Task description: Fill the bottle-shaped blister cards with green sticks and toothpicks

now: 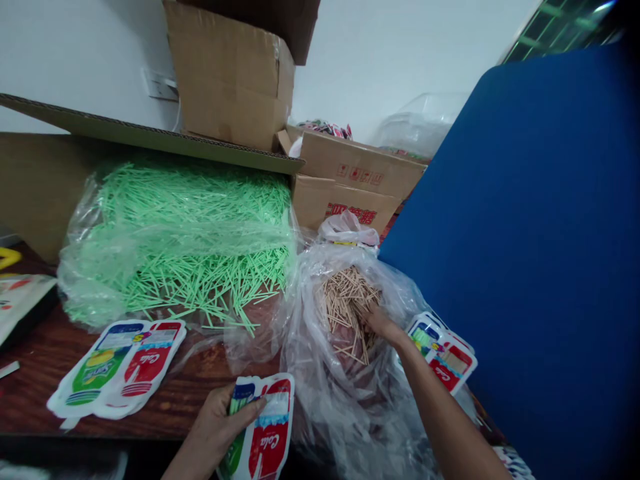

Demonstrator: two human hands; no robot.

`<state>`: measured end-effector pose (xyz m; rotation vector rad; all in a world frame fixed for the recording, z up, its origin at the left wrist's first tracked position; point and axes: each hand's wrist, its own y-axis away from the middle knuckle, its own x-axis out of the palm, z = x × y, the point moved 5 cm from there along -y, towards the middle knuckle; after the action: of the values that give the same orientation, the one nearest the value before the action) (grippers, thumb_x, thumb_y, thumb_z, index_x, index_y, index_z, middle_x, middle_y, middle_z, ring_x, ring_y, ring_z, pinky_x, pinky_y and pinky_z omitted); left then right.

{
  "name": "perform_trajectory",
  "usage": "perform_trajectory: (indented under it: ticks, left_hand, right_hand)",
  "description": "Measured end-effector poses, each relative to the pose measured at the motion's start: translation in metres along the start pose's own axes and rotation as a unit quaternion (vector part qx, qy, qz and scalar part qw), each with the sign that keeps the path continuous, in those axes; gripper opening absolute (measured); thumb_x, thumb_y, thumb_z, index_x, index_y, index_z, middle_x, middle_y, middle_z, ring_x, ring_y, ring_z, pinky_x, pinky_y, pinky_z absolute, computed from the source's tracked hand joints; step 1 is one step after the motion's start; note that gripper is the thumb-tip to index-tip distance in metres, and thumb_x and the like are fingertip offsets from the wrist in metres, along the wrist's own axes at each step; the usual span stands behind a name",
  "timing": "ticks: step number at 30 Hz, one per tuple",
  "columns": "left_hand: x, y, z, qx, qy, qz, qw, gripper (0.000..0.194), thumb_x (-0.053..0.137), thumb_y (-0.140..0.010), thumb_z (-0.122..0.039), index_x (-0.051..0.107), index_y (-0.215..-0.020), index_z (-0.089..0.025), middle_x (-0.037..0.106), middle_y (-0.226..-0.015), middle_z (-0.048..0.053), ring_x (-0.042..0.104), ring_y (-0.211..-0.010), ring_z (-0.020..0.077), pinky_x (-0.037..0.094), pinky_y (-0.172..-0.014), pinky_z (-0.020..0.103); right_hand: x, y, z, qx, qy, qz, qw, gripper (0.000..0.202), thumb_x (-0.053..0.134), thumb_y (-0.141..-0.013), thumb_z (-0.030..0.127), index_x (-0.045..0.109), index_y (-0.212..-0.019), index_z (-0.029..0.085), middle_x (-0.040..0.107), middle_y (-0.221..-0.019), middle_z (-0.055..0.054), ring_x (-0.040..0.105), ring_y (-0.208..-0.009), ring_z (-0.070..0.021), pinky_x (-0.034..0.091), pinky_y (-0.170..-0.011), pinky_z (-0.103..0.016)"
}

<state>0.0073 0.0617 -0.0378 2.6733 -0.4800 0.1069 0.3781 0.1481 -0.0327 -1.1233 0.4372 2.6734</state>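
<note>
My left hand (223,425) is closed on a printed plastic pouch (270,427) with a red Cola bottle and a green bottle on it, low in front of the table edge. My right hand (377,321) reaches into an open clear plastic bag (305,320), its fingers down among thin light-brown sticks (347,293) and mostly hidden. Beside the right forearm lie more of these pouches (450,360), partly covered by the arm. Another stack of pouches (120,367) rests on the table at the left.
A large clear bag of thin green sticks (200,233) spills open from a cardboard box (30,180). Behind stand more cardboard boxes (225,80), one with red printing (360,160). A tall blue panel (525,233) bounds the right side. The dark wooden table (200,380) ends near my left hand.
</note>
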Motion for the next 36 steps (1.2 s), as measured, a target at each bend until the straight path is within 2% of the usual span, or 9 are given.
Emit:
perform_trajectory:
  ticks: [2,6,8,14,17,20,27,31,36]
  left_hand:
    - [0.002,-0.001,0.000,0.002,0.000,0.007,1.000,0.034,0.075,-0.066,-0.044,0.062,-0.061,-0.013,0.064,-0.052,-0.001,0.055,-0.047,0.0129,0.041,-0.048,0.020]
    - [0.002,-0.001,0.002,0.002,-0.002,0.009,1.000,0.035,0.075,-0.066,-0.046,0.062,-0.061,-0.014,0.064,-0.052,-0.001,0.055,-0.047,0.0128,0.041,-0.048,0.020]
    - [0.001,0.000,0.002,0.000,-0.004,0.005,1.000,0.035,0.076,-0.065,-0.046,0.062,-0.060,-0.014,0.064,-0.052,-0.001,0.055,-0.047,0.0129,0.041,-0.048,0.020]
    - [0.004,-0.001,0.002,-0.003,-0.010,0.004,1.000,0.035,0.076,-0.065,-0.046,0.061,-0.061,-0.014,0.065,-0.052,-0.001,0.055,-0.045,0.0130,0.041,-0.047,0.020]
    - [0.007,0.000,0.000,-0.005,-0.010,0.002,1.000,0.035,0.076,-0.065,-0.046,0.062,-0.062,-0.014,0.064,-0.051,-0.001,0.054,-0.045,0.0131,0.041,-0.047,0.021]
    - [0.009,0.002,-0.002,-0.012,-0.017,-0.008,1.000,0.036,0.077,-0.062,-0.047,0.061,-0.060,-0.015,0.064,-0.050,-0.002,0.055,-0.044,0.0134,0.042,-0.046,0.021]
    - [0.008,0.004,0.001,-0.018,-0.009,-0.017,1.000,0.034,0.079,-0.062,-0.045,0.060,-0.060,-0.015,0.064,-0.051,-0.003,0.055,-0.046,0.0130,0.043,-0.046,0.020]
    - [0.010,0.004,0.001,-0.014,-0.008,-0.008,1.000,0.033,0.077,-0.065,-0.044,0.061,-0.061,-0.015,0.064,-0.053,-0.002,0.056,-0.047,0.0135,0.043,-0.047,0.020]
    - [0.014,0.004,-0.001,-0.007,-0.006,0.004,1.000,0.032,0.077,-0.066,-0.041,0.061,-0.061,-0.014,0.063,-0.053,-0.001,0.055,-0.047,0.0126,0.042,-0.047,0.020]
  right_hand:
    - [0.001,0.008,-0.005,0.026,-0.058,0.019,0.998,0.026,0.055,-0.092,0.032,0.058,-0.111,0.015,0.062,-0.107,-0.007,0.063,-0.088,-0.0173,0.054,-0.076,-0.036]
    - [0.006,0.025,-0.004,0.041,-0.177,0.037,0.983,0.020,0.056,-0.086,0.033,0.057,-0.077,0.015,0.060,-0.066,0.001,0.057,-0.058,-0.0120,0.050,-0.057,-0.026]
    - [0.010,0.031,-0.001,0.036,-0.234,0.036,0.971,0.021,0.060,-0.079,0.036,0.053,-0.069,0.018,0.058,-0.060,0.002,0.056,-0.053,-0.0125,0.048,-0.053,-0.025]
    - [0.025,0.039,0.017,0.003,-0.340,0.020,0.940,0.028,0.066,-0.068,0.045,0.054,-0.069,0.020,0.062,-0.065,-0.001,0.055,-0.051,-0.0142,0.048,-0.051,-0.028]
    - [0.034,0.044,0.024,-0.028,-0.370,0.001,0.928,0.033,0.061,-0.074,0.052,0.055,-0.073,0.019,0.064,-0.068,-0.002,0.057,-0.055,-0.0150,0.048,-0.057,-0.029]
    - [0.046,0.050,0.027,-0.056,-0.385,-0.022,0.921,0.034,0.057,-0.079,0.053,0.058,-0.088,0.020,0.067,-0.083,-0.002,0.060,-0.069,-0.0155,0.049,-0.066,-0.028]
    - [0.074,0.060,0.019,-0.056,-0.371,-0.024,0.927,0.039,0.060,-0.075,0.056,0.056,-0.086,0.019,0.065,-0.081,-0.003,0.059,-0.068,-0.0175,0.047,-0.059,-0.027]
    - [0.074,0.064,0.020,-0.072,-0.365,-0.041,0.927,0.039,0.056,-0.079,0.052,0.053,-0.103,0.021,0.066,-0.093,-0.004,0.061,-0.083,-0.0194,0.048,-0.073,-0.029]
    - [0.073,0.067,0.024,-0.096,-0.339,-0.048,0.935,0.029,0.057,-0.081,0.048,0.058,-0.091,0.020,0.064,-0.087,-0.003,0.058,-0.089,-0.0199,0.043,-0.088,-0.032]
